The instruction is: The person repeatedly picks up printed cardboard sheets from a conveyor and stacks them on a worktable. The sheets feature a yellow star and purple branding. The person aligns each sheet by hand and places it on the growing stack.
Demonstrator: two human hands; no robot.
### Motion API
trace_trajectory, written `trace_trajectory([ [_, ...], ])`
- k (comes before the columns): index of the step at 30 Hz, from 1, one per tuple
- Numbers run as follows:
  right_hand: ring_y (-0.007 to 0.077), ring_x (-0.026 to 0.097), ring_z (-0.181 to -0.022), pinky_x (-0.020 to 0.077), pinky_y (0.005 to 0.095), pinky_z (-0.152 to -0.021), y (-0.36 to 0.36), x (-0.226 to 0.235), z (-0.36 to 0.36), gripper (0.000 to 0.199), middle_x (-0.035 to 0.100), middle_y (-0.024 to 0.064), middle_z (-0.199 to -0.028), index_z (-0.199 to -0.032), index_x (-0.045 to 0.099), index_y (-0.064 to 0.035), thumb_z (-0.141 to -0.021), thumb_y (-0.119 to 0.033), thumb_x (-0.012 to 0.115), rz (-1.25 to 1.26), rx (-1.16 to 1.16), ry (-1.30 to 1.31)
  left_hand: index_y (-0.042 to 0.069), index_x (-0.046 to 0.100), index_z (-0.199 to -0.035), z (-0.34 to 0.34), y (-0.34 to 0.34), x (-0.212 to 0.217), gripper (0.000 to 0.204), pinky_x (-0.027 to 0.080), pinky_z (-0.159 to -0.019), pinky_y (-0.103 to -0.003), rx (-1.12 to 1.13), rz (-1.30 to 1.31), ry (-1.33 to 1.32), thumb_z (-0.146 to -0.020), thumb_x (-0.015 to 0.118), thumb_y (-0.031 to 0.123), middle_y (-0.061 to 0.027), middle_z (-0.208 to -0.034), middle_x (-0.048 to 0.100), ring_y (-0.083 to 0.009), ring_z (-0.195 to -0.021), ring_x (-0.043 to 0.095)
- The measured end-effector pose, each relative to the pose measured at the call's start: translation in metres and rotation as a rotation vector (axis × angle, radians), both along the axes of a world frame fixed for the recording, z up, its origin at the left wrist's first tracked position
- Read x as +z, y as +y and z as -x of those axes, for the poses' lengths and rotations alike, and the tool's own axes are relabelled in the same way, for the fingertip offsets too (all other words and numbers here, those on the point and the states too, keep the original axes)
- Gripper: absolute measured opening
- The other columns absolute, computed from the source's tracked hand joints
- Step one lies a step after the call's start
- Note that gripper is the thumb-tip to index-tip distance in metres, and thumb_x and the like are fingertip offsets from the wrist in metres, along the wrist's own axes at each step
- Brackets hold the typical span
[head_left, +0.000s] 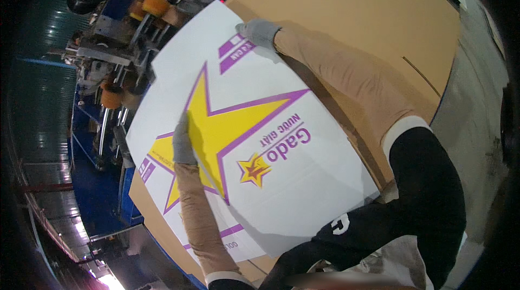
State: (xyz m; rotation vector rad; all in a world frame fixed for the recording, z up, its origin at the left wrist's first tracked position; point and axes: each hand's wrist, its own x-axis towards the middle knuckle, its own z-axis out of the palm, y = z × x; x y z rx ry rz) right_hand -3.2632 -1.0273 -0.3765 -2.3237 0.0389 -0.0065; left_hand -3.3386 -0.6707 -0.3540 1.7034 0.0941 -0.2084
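A large white cardboard sheet (281, 181), printed with a big yellow star outlined in purple and a small orange star, lies tilted on a stack of brown cardboard (357, 14). My left hand (182, 144), in a grey glove, presses flat on the sheet's left part, over the yellow star. At the sheet's far top edge my right hand (259, 32), also grey-gloved, grips the edge. Both forearms wear tan sleeves.
A blue machine (116, 68) with metal rails and orange rollers stands at the left, just past the sheet's far edge. Brown cardboard with cut slots spreads to the right. Dark floor and a green wall lie at the far left.
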Motion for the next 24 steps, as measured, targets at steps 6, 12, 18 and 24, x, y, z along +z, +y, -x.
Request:
trace_trajectory([
  [6,0.0277,0.062,-0.082,0.0462,0.0423,-0.078,-0.029,0.009,0.169,0.064,0.068,0.0168,-0.09,-0.096,0.066,0.0006,-0.09,-0.06,0.046,-0.198,0.366,0.338,0.0,0.049,-0.127,0.088,0.005,0.044,0.046,0.05,-0.089,-0.031,-0.106,0.372,0.209,-0.099,0.042,0.036,-0.0127,-0.118,0.06,-0.0204,-0.106,0.06],
  [12,0.0194,0.06,-0.08,0.0483,0.0352,-0.073,-0.012,0.007,0.222,0.066,0.065,0.0141,-0.081,-0.083,0.065,-0.0019,-0.089,-0.065,0.046,-0.594,0.202,0.518,0.001,0.056,-0.121,0.14,-0.026,0.083,0.043,0.052,-0.079,-0.026,-0.045,0.091,0.255,-0.095,0.055,0.035,-0.0072,-0.106,0.065,-0.0149,-0.091,0.064],
  [18,0.0223,0.061,-0.075,0.0489,0.036,-0.071,0.001,-0.003,0.225,0.071,0.065,0.016,-0.081,-0.088,0.065,0.0027,-0.087,-0.066,0.047,-0.664,0.12,0.265,0.006,0.064,-0.106,0.141,-0.033,0.048,0.03,0.043,-0.056,-0.021,0.038,0.034,0.147,-0.093,0.059,0.033,0.0034,-0.08,0.06,-0.0041,-0.066,0.055],
  [24,0.0313,0.063,-0.087,0.049,0.0396,-0.076,-0.009,0.02,0.214,0.064,0.063,0.0268,-0.091,-0.1,0.062,0.005,-0.088,-0.057,0.053,0.033,0.156,0.329,-0.006,0.045,-0.127,0.14,-0.036,-0.01,0.049,0.043,-0.094,-0.031,0.293,-0.441,-0.375,-0.09,0.062,0.021,-0.0145,-0.121,0.053,-0.0214,-0.113,0.051],
])
